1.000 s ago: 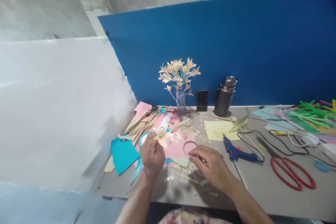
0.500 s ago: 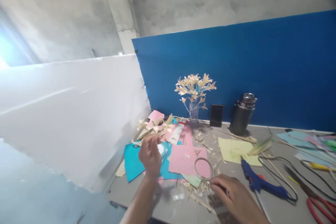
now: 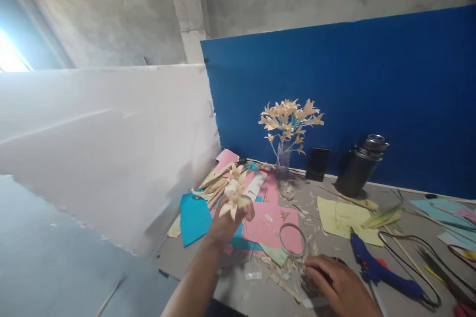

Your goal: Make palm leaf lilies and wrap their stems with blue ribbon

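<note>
My left hand (image 3: pixel 223 223) is closed around the stems of a small bunch of cream craft flowers (image 3: pixel 236 195), their petals facing me, above the left part of the table. My right hand (image 3: pixel 340 282) is closed at the front edge, on a clear container with a round grey rim (image 3: pixel 284 247). The container's lower body is see-through and hard to make out. A pink sheet (image 3: pixel 266 228) and a blue sheet (image 3: pixel 195 220) lie near my left hand. Beyond them, a bouquet of cream flowers (image 3: pixel 288 116) stands in a clear vase (image 3: pixel 283 158).
A dark phone (image 3: pixel 318 163) and a black flask (image 3: pixel 360 166) stand by the blue panel (image 3: pixel 334 79). A yellow sheet (image 3: pixel 330 215), a blue glue gun (image 3: pixel 383 272) with its cord, and scissors (image 3: pixel 442 272) lie at right. Petal scraps litter the table; a white panel (image 3: pixel 111 158) borders its left.
My left hand has moved right and turned, bringing the flowers upright towards me, away from the pile at left. My right hand stays at the clear container. The view has shifted slightly.
</note>
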The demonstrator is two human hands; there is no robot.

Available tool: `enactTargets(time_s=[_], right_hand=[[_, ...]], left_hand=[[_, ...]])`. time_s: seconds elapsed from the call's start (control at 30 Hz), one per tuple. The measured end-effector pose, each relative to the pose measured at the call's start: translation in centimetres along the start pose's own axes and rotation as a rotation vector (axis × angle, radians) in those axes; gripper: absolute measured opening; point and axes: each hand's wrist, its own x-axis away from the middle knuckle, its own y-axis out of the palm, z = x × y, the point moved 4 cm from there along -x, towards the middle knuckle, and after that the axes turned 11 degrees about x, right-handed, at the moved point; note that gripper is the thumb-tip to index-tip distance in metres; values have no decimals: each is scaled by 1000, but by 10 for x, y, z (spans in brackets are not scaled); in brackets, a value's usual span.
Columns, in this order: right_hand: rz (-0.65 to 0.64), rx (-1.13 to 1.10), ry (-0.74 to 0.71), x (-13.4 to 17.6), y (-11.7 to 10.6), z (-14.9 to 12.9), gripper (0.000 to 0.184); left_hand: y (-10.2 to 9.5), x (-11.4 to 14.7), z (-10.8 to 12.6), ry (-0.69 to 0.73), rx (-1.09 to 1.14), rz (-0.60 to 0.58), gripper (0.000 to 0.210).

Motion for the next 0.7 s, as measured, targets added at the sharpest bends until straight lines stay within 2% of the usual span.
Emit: enactTargets(time_s=[0.07, 0.13, 0.27, 0.4, 0.5, 0.7], right_hand=[[-51, 40, 41, -2, -7, 0, 29], [-107, 111, 48, -7, -17, 1, 29], [-195, 317, 41, -35, -41, 9, 27], [-203, 488, 66, -75, -57, 26, 24], [-216, 504, 78, -106, -52, 35, 20], [-221, 477, 43, -143, -17, 25, 21]], left_hand=[[-7, -6, -2, -64, 48, 91, 44], [-17, -10, -8, -158, -26, 212, 40], [-32, -7, -33, -398, -201, 352, 35], [-36, 3, -53, -454, -361, 443, 31], [-30, 2, -60, -449, -350, 465, 30], [-29, -7, -64, -461, -161, 539, 39]])
